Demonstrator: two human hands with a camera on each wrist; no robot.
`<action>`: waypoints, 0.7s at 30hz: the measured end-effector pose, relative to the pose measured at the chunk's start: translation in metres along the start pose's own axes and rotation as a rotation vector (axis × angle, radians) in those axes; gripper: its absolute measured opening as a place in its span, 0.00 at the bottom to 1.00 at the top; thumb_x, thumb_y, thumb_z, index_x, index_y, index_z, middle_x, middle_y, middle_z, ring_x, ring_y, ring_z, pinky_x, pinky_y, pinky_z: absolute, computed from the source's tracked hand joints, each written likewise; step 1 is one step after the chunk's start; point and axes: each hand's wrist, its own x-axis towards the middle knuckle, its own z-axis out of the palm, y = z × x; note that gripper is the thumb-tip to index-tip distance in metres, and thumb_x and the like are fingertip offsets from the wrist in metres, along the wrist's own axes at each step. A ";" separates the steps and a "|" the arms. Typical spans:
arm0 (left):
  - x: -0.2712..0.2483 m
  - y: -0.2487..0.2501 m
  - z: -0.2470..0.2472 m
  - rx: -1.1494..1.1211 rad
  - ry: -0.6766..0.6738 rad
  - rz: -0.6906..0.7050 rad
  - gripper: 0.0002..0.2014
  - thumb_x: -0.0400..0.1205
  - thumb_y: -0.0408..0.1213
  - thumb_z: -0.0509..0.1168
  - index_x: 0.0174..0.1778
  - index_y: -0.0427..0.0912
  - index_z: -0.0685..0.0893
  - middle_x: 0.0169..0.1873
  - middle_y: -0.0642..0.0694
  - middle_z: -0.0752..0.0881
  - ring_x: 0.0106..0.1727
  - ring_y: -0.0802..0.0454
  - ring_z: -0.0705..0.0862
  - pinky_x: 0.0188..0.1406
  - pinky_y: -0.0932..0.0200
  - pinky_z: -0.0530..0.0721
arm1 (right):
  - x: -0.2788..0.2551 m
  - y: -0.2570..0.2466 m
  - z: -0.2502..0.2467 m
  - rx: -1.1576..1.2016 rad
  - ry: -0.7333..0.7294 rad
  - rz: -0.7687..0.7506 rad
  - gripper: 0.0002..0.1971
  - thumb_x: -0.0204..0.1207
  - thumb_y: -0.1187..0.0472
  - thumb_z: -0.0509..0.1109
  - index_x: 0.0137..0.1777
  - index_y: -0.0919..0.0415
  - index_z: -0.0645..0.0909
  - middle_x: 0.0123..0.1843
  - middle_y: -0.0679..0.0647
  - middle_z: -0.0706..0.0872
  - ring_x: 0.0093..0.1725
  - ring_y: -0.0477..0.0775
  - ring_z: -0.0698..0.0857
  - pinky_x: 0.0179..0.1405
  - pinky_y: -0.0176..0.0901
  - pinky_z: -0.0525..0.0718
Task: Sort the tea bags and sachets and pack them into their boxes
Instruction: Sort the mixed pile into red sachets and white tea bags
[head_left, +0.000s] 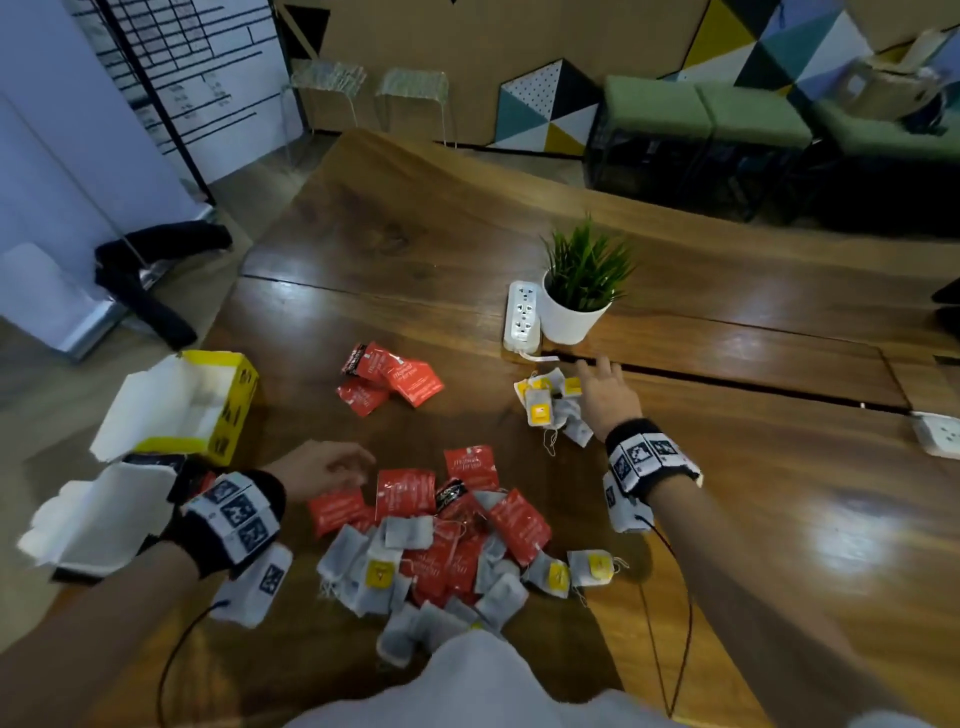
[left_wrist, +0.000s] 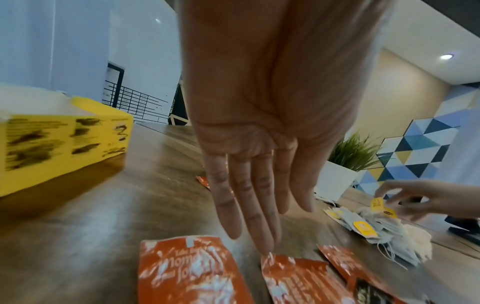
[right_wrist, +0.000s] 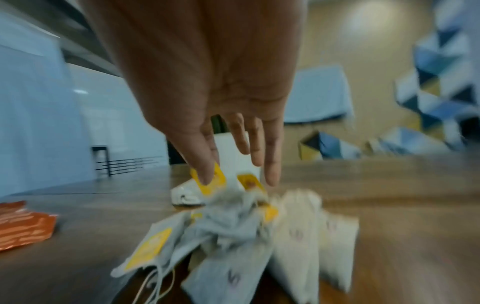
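Observation:
My left hand (head_left: 332, 465) hovers with straight fingers (left_wrist: 249, 205) just above red sachets (left_wrist: 187, 271) at the far-left edge of the mixed pile (head_left: 447, 540) of red sachets and grey tea bags; it holds nothing. My right hand (head_left: 605, 387) is spread over a small separate heap of yellow-tagged tea bags (head_left: 545, 408). Its fingers (right_wrist: 271, 170) are straight and apart, and the thumb lies in front of a yellow tag (right_wrist: 219, 181). Another group of red sachets (head_left: 392, 379) lies farther back. An open yellow box (head_left: 234, 410) stands at the left, with a second open box (head_left: 104, 514) nearer me.
A potted plant (head_left: 582, 291) and a white power strip (head_left: 523, 317) stand just beyond the tea bag heap. A dark groove (head_left: 727, 384) crosses the wooden table (head_left: 415, 234). Another socket block (head_left: 940, 434) sits at the right edge.

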 end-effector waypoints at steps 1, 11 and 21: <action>-0.004 -0.001 0.004 -0.010 0.022 -0.003 0.16 0.82 0.39 0.63 0.67 0.48 0.76 0.61 0.48 0.83 0.59 0.55 0.81 0.55 0.63 0.77 | -0.011 -0.002 0.000 -0.037 0.094 -0.042 0.26 0.78 0.71 0.60 0.76 0.63 0.61 0.77 0.66 0.60 0.76 0.68 0.62 0.66 0.59 0.73; 0.048 0.030 0.042 0.329 0.138 0.027 0.29 0.75 0.43 0.71 0.69 0.42 0.69 0.67 0.43 0.74 0.67 0.46 0.75 0.66 0.50 0.75 | -0.092 -0.045 0.074 0.103 -0.269 -0.178 0.37 0.72 0.57 0.73 0.77 0.58 0.58 0.70 0.59 0.72 0.71 0.61 0.70 0.66 0.52 0.75; 0.025 0.007 -0.007 -0.025 0.251 -0.077 0.08 0.77 0.36 0.69 0.51 0.39 0.86 0.46 0.44 0.84 0.48 0.51 0.81 0.49 0.60 0.76 | -0.073 -0.032 0.034 0.374 -0.312 0.028 0.14 0.75 0.61 0.71 0.58 0.65 0.80 0.53 0.55 0.83 0.53 0.54 0.83 0.52 0.41 0.80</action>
